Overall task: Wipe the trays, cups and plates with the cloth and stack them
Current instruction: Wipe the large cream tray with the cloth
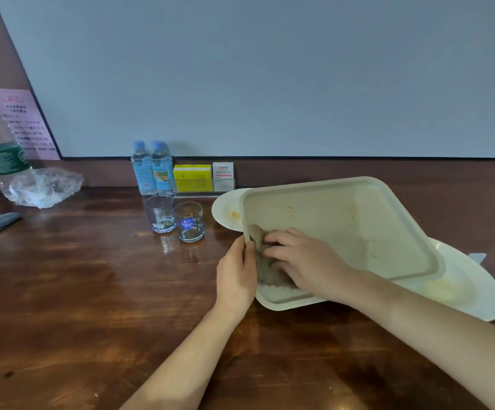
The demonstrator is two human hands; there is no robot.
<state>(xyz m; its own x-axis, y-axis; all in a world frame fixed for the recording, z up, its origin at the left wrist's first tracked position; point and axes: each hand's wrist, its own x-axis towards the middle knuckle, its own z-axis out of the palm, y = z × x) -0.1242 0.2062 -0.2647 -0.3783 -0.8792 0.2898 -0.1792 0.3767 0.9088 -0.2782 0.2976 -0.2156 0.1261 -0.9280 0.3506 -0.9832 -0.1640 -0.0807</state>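
A cream, square tray (344,220) with rounded corners and a raised rim sits turned like a diamond at the right of the wooden worktop (92,291). Orange-brown specks dot its floor toward the far and right sides, and the near corner shows a pale wet sheen. Its far-left corner overlaps a small white plate (225,213) that carries an orange smear. Its right side lies over a larger white plate (474,288).

The left hand (236,270) holds the tray's left rim, its grip closed narrow on the edge with the thumb on top. The right hand (305,258) is inside the tray at the near-left corner. Its bent fingers are bunched over a grey-brown cloth (265,269), a grip that presses the cloth against the tray floor.

Just left of the tray stand a clear glass cup (160,214) and a second glass cup (189,222), side by side and upright. Behind them, by the wall, are two water bottles (151,170) and a yellow box (192,172).
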